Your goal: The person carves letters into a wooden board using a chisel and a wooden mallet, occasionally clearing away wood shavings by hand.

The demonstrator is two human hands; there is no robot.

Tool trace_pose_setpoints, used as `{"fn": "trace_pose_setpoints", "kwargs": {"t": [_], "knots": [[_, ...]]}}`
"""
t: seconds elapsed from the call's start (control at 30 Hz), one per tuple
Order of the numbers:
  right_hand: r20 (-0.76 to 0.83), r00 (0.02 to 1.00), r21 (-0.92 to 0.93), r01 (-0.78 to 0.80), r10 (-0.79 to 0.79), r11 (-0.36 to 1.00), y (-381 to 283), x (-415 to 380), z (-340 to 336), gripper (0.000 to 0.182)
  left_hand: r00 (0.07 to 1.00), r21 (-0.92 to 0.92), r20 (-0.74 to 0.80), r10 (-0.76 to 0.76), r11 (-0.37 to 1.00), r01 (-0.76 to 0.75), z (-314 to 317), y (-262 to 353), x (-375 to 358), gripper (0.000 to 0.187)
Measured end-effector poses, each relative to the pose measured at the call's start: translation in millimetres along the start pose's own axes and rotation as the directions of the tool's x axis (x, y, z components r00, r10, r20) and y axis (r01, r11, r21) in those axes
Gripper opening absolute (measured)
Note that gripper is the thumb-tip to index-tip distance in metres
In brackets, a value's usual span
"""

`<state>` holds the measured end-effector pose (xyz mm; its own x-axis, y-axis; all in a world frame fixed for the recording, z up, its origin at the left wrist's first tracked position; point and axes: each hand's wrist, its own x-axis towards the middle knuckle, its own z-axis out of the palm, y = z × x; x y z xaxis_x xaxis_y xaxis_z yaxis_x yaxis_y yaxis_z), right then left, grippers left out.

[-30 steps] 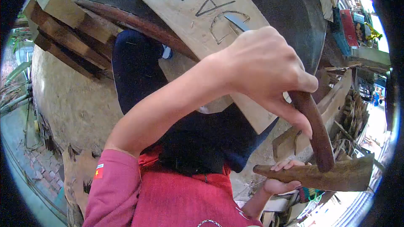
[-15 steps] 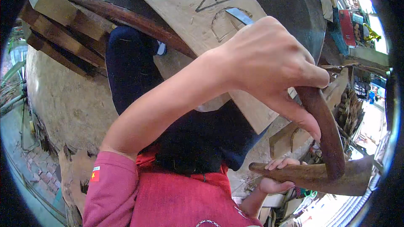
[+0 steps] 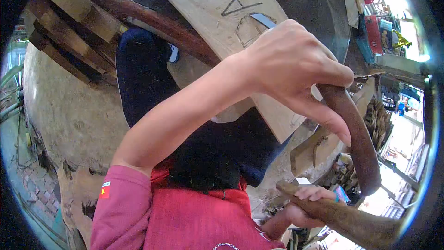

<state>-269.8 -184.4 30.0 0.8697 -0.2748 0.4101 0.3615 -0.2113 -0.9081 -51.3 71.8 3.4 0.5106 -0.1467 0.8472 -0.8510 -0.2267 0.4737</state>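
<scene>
Reaching across the view, my left hand is closed round a chisel with a thick dark wooden handle. Its flat metal blade shows past the hand, at an outlined, partly carved letter on a pale wooden board. Other letters on the board are drawn in black lines. At the lower right, my right hand grips the narrow end of a wooden mallet. The mallet's wide end is below the chisel handle's end, with a gap between them. The palm side of my left hand is hidden.
The board rests across a dark round surface and above my legs. A reddish wooden beam runs beside it. Stacked wood blocks stand at the upper left. Wood scraps and assorted items fill the right side.
The mallet, which met the end of the chisel handle before, has moved down and away from it in my right hand. My left hand and chisel stay at the board.
</scene>
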Motion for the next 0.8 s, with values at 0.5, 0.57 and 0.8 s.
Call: {"fn": "trace_pose_setpoints", "kwargs": {"t": [0.5,0.57,0.8], "knots": [[-0.098,0.995,-0.226,-0.020,-0.002,0.974,10.3,-7.1,2.3,0.077,0.997,-0.072,-0.060,-0.037,0.997,0.033,-2.3,-0.3,2.2,0.062],[-0.179,0.983,-0.335,-0.030,-0.033,0.942,9.4,1.3,14.3,0.085,0.997,-0.062,-0.072,-0.033,0.998,0.029,-2.4,-3.6,2.8,0.061],[0.114,0.993,-0.439,0.027,0.026,0.898,23.6,-6.7,-22.3,0.070,0.997,-0.042,-0.076,-0.028,0.999,0.025,0.0,-3.4,4.8,0.062]]}}
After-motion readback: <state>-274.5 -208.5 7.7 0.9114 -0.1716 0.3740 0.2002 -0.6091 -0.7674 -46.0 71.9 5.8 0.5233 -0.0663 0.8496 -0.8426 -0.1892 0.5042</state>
